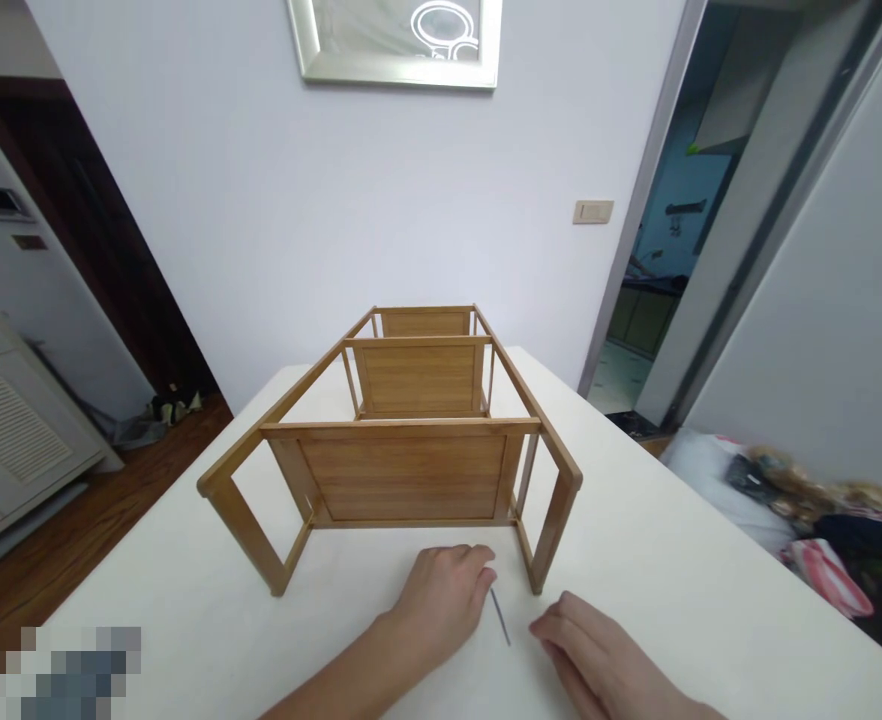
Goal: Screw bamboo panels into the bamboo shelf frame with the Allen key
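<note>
A wooden shelf rack (411,475) lies on its side on the white table, with its slatless panels upright and its legs toward me. Just in front of its nearest panel, my left hand (448,595) is closed in a pinch. From its fingertips a thin dark metal rod (500,615) slants down toward me; its upper end is hidden by the thumb. Right of the rod and apart from it, my right hand (598,645) hovers near the rack's right leg end. Its fingers are pressed together, and whatever they may hold is hidden.
The white table (658,560) reaches to the wall, where a framed picture (400,70) and a switch (593,212) are mounted. A louvred cabinet (21,420) stands left. Bags and cloth (801,500) are piled at right, below the table edge, near a doorway.
</note>
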Available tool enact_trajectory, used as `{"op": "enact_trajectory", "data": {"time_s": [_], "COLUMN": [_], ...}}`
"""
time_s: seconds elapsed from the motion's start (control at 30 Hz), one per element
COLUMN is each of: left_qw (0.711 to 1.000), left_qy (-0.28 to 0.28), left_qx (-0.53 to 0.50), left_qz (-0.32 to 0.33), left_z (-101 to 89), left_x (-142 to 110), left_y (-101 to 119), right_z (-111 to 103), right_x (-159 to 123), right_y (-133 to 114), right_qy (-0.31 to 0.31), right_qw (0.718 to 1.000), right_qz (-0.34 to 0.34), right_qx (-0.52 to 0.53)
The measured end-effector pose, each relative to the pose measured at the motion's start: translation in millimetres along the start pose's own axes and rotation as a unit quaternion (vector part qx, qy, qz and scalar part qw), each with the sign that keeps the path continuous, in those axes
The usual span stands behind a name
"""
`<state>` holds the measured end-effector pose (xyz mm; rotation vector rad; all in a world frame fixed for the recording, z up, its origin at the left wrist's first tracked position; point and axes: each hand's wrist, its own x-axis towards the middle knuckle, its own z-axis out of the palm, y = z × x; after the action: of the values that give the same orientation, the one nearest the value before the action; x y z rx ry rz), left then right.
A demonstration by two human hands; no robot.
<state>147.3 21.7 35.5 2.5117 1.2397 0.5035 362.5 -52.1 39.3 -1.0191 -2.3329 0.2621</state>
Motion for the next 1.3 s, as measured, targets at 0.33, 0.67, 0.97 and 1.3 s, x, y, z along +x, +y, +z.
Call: {"op": "enact_trajectory", "data": {"time_s": [0.33, 0.67, 0.97, 1.3], "left_qw": [0.971, 0.955, 0.950, 0.933], "left_qy": [-0.115, -0.150, -0.139, -0.116], "left_qx": [0.210, 0.240, 0.271, 0.336], "left_qz": [-0.027, -0.087, -0.073, -0.047], "left_z": [20.6, 26.8, 39.5, 49.8], "left_x": [66.0, 72.4, 67.5, 62.0], "left_y": [43.3, 42.2, 31.8, 14.8], "right_z": [-9.5, 12.2, 1.1, 3.0], "right_x": [20.0, 41.4, 26.8, 27.6], "right_y": [75.1, 110.8, 105.3, 107.8], "right_qy": [0.151, 0.091, 0.030, 0.030], "right_qw": [0.920, 0.964, 0.979, 0.979], "right_qz": [0.315, 0.245, 0.202, 0.201], "right_qx": [0.175, 0.053, -0.019, -0.011]}}
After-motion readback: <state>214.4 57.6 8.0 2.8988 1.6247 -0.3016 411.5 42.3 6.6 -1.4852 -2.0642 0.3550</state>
